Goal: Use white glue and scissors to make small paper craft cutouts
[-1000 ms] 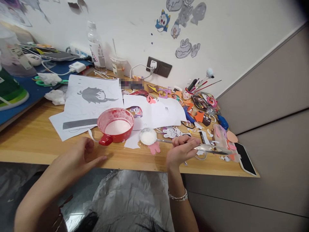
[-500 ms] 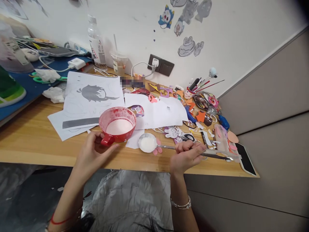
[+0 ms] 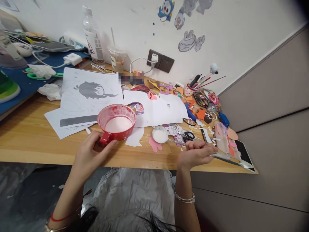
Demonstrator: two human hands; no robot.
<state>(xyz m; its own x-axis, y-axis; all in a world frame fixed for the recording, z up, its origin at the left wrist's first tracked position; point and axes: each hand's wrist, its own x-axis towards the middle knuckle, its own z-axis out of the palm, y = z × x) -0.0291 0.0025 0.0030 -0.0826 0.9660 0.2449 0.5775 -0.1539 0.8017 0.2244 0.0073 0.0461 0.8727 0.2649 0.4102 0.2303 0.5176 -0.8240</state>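
Loosely, left hand (image 3: 94, 151) round red handle (image 3: 106, 138), right hand (image 3: 196, 156) clasping spoon (image 3: 177, 142).

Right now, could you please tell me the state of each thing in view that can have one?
Red pan: open, white contents inside
Left hand: at the pan's handle
Spoon: gripped in the right hand, its bowl holding white material
Bottle: standing, capped
Plastic cup: standing, straw in it
White plug: in the wall socket
Phone: lying flat, screen dark
Pen holder: standing, pens inside
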